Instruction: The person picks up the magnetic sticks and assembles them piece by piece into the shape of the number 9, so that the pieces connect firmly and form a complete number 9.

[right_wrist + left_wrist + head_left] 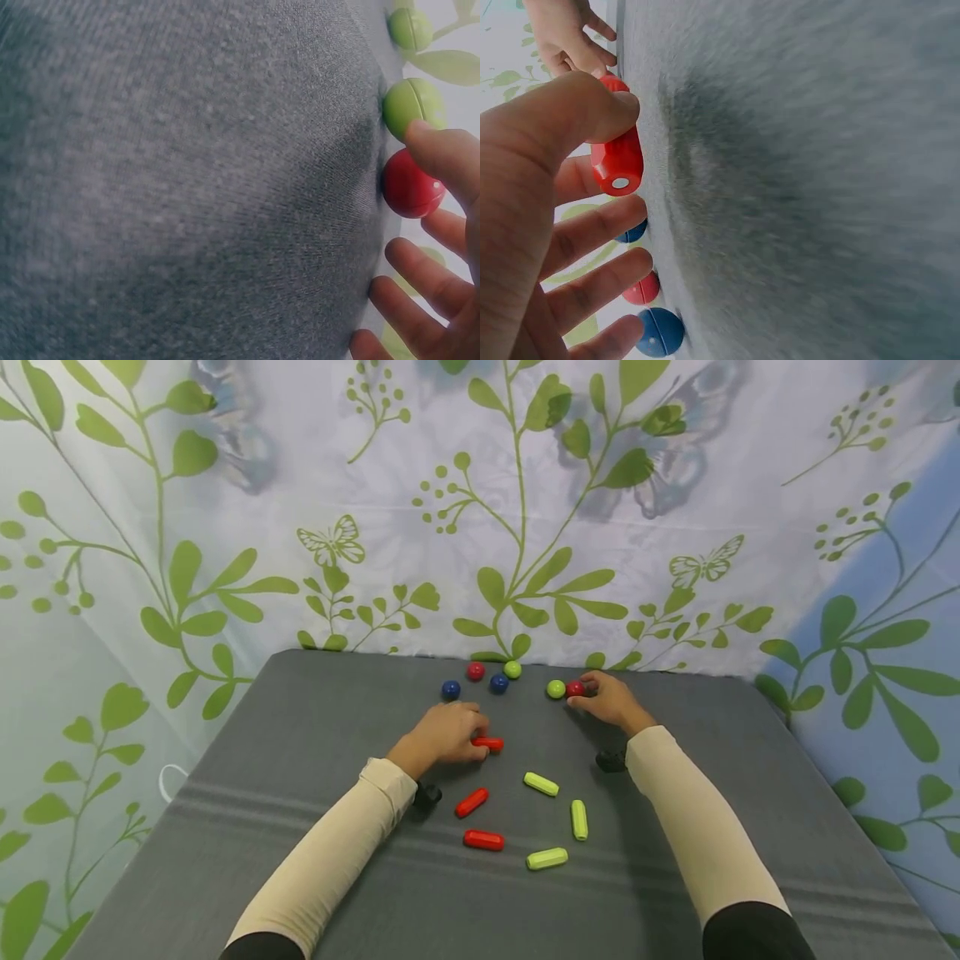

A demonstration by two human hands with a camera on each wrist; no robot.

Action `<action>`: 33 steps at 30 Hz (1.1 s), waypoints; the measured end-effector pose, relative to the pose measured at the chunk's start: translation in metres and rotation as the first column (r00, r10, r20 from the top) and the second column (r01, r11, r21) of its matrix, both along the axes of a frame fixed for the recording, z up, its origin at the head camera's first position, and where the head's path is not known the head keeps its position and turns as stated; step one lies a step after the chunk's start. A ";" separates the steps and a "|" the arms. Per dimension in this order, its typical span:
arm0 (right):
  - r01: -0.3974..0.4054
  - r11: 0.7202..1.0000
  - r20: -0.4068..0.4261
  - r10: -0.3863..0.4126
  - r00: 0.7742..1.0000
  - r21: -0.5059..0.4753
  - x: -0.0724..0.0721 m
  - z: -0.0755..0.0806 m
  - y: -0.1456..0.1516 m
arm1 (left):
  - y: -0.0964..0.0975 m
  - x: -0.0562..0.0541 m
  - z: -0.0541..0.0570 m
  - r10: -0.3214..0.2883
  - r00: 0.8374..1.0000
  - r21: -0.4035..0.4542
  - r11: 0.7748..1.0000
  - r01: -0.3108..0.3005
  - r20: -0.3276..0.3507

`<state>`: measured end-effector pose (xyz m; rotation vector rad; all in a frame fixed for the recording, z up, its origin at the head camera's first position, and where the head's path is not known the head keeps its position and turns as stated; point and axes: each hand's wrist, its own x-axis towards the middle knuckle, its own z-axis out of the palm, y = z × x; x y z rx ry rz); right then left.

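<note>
My left hand (448, 732) pinches a red faceted rod (618, 161) between thumb and index finger, its other fingers spread. The rod's near end has a pale round spot. Farther right, my right hand (609, 697) has its thumb and index finger around a red ball (411, 184) on the grey table. Touching or almost touching that ball is a green ball (409, 105). Beyond my left hand lie two blue balls (451, 690), another red ball (476, 671) and another green ball (512, 670).
Two red rods (472, 802) lie nearer on the grey tabletop (360, 893). To their right are three yellow-green rods (542, 784). A leaf-patterned curtain (420, 527) hangs behind the table's far edge.
</note>
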<state>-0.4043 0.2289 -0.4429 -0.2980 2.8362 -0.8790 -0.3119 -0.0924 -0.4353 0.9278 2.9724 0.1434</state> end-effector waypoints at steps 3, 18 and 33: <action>-0.002 1.000 -0.003 0.002 1.000 -0.007 0.001 -0.001 0.001 | 0.006 -0.010 -0.001 0.005 1.000 0.010 1.000 -0.005 -0.013; -0.013 0.999 0.017 0.013 1.000 -0.035 0.003 0.003 0.001 | 0.031 -0.043 -0.015 0.017 1.000 0.093 0.996 -0.015 -0.026; 0.007 0.999 -0.009 -0.007 1.000 -0.040 -0.001 0.001 0.004 | 0.041 -0.057 -0.021 0.018 1.000 0.065 0.998 -0.017 -0.020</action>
